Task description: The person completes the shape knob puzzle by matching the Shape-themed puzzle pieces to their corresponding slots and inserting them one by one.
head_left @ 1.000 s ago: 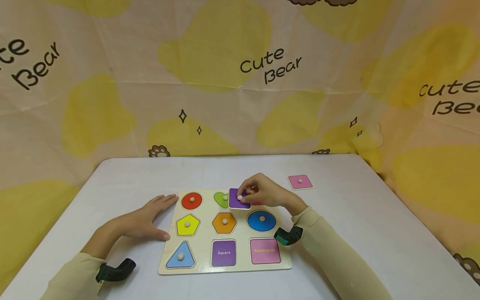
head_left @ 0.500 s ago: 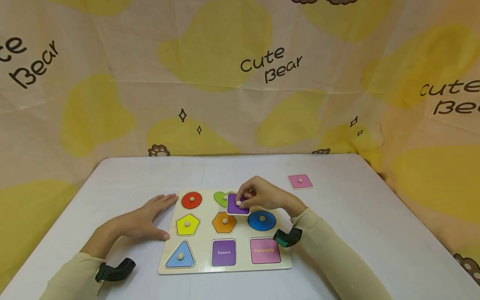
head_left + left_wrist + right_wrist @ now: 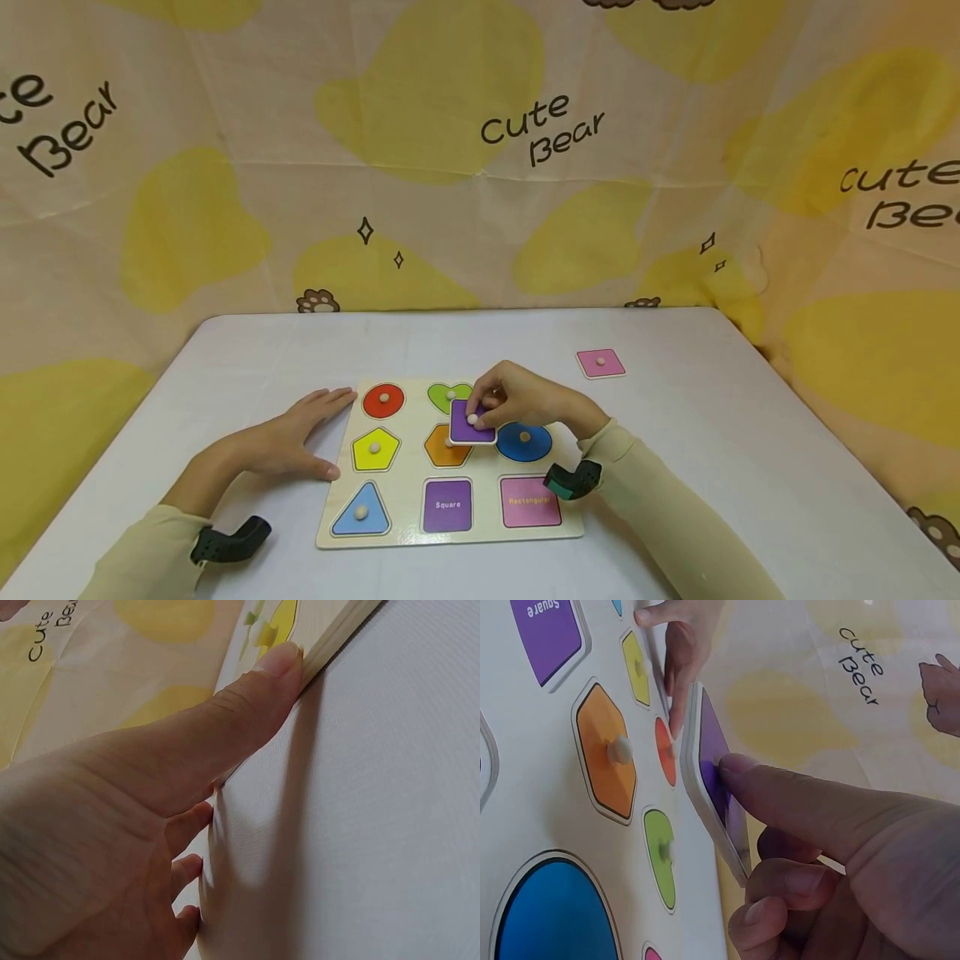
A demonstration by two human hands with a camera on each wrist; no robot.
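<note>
A purple square puzzle piece [image 3: 462,430] hangs above the wooden shape board [image 3: 405,533]; my right hand [image 3: 525,396] pinches its round knob between thumb and fingers. The right wrist view shows the purple piece [image 3: 714,757] tilted and apart from the board. In the head view it partly covers the orange hexagon [image 3: 442,454] and the green heart. Along the board's left edge lies my left hand [image 3: 288,437], fingers extended, with thumb and fingertips touching the edge. The left wrist view shows that thumb [image 3: 255,697] against the board's side.
Vacant recesses marked Square [image 3: 447,521] and Rectangular [image 3: 525,512] are in the board's near row. A pink rectangular piece [image 3: 611,367] lies on the white table [image 3: 660,417] at the back right. Other knobbed shapes sit in the board. A printed cloth [image 3: 420,100] hangs behind.
My right hand has brought the purple square piece nearer to me and slightly left, from beside the green heart to over the orange hexagon. My left hand has stayed still.
</note>
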